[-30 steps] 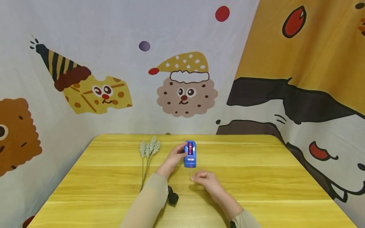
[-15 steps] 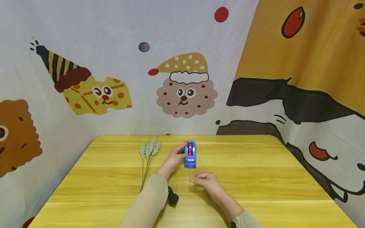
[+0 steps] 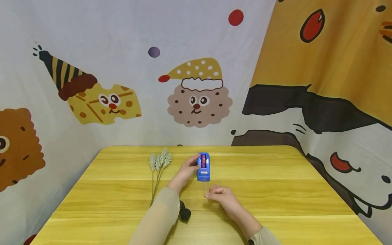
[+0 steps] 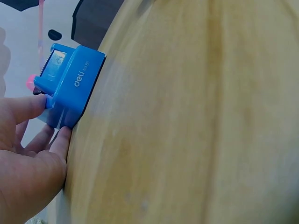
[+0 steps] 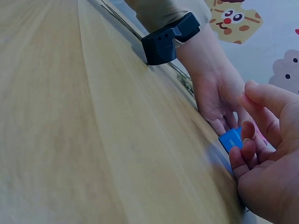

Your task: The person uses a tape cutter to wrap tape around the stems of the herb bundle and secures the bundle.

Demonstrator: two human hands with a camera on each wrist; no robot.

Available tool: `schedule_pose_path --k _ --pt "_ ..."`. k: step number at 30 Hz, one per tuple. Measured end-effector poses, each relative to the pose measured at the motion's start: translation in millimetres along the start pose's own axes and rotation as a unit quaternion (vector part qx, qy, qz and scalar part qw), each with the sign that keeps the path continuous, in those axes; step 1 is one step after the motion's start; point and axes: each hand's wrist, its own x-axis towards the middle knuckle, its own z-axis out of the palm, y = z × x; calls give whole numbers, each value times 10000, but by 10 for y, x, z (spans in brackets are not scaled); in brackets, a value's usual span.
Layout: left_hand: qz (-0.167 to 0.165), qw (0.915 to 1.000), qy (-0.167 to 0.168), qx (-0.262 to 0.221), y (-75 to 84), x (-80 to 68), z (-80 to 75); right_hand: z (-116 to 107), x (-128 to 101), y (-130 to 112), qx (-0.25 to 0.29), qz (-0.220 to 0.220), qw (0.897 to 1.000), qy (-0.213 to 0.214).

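My left hand [image 3: 185, 172] grips the left side of a blue tape dispenser [image 3: 203, 176], which stands on the table with its cutter end facing me. A pink roll of tape [image 3: 203, 161] sits inside it. In the left wrist view, the thumb and fingers hold the dispenser [image 4: 74, 79] low on its side. From its toothed edge runs a thin clear strip of tape [image 4: 40, 28]. My right hand [image 3: 223, 199] is nearer to me, with thumb and forefinger pinching the strip's free end, the other fingers curled. The strip is hardly visible in the head view.
Several grey-green artificial stems [image 3: 157, 166] lie on the wooden table [image 3: 275, 190] left of my left hand. A black wrist camera [image 3: 184, 212] sits under my left forearm. Behind the table hangs a cartoon-print cloth [image 3: 122, 44].
My right hand has drawn very slightly toward me, away from the dispenser. The left hand and dispenser stay in place. The head view has tilted a little.
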Motion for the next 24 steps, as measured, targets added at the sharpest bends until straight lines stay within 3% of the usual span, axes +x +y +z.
schedule_pose_path --k 12,17,24 --pt "-118 9999 96 15 -8 10 5 30 -84 -129 -147 -96 9997 -148" --pt "-47 10000 58 -24 6 -6 4 54 -154 -259 -213 -142 9996 -104" --pt "57 9999 -25 -95 -3 -2 -2 61 -163 -262 -337 -299 9989 -102"
